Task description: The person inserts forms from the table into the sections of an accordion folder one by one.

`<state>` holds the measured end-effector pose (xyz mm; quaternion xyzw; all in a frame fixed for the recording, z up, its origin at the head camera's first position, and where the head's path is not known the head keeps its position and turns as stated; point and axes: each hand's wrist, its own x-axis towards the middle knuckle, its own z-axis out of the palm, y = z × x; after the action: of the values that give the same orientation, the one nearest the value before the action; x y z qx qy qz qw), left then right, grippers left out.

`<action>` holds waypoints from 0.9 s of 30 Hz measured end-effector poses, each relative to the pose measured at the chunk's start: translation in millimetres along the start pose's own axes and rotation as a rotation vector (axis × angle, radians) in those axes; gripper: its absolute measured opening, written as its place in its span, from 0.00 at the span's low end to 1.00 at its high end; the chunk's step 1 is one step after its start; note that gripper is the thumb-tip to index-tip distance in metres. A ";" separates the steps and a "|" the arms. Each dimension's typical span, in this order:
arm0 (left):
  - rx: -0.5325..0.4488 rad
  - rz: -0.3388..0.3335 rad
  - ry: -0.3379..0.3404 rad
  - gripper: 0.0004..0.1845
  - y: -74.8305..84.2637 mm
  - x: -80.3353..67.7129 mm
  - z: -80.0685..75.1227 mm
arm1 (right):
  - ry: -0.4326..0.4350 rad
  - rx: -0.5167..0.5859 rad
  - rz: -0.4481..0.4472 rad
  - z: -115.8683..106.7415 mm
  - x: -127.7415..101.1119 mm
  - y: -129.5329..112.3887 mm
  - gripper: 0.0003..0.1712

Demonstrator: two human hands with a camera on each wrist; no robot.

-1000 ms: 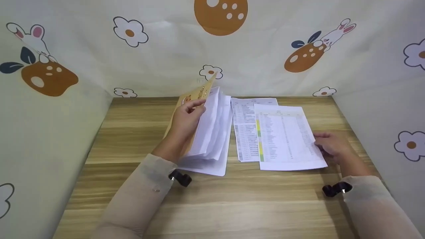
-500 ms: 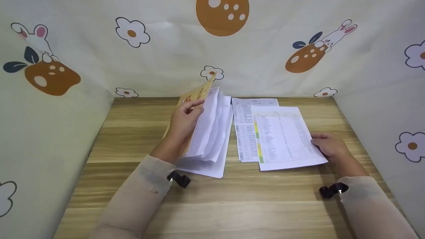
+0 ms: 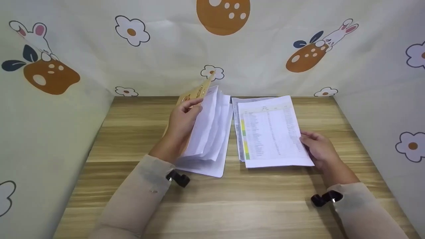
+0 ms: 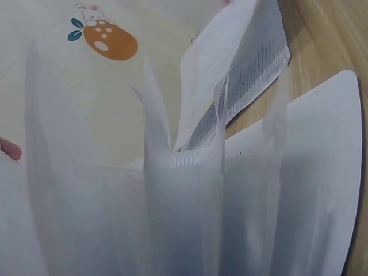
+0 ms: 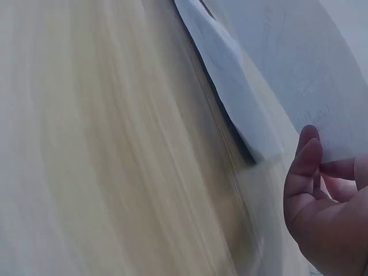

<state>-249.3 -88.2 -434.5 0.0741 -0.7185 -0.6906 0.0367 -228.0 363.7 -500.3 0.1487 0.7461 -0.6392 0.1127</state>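
The right hand point(image 3: 318, 148) pinches the printed sheet point(image 3: 270, 132) edge; the left hand point(image 3: 182, 121) apparently grips the folder point(image 3: 194, 94).

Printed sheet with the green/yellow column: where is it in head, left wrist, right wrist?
Head: printed sheet right of centre, its right edge held by the right hand.
Left wrist: upper right, seen past the white folder pages.
Right wrist: top right, above the fingers.
Shared landmark: wooden table.

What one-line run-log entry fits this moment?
left hand: holds folder open | right hand: grips sheet over stack | table
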 end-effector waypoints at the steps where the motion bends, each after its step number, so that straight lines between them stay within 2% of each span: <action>1: -0.001 -0.001 -0.001 0.20 -0.2 0.1 -0.4 | -0.006 0.022 -0.003 4.4 -0.9 0.0 0.32; 10: -0.015 -0.003 0.006 0.20 -0.8 -1.8 -4.2 | -0.066 0.128 -0.046 34.3 -7.6 1.7 0.29; 19: -0.033 0.015 0.004 0.20 -0.2 -3.7 -7.9 | -0.046 0.121 -0.025 51.5 -11.3 -3.9 0.29; 27: -0.027 0.001 -0.001 0.20 -1.2 -2.0 -9.8 | -0.016 0.164 -0.057 56.1 -14.5 -6.6 0.23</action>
<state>-245.7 -97.6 -435.2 0.0727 -0.7091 -0.7004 0.0378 -218.2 306.2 -497.9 0.1309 0.6941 -0.7024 0.0878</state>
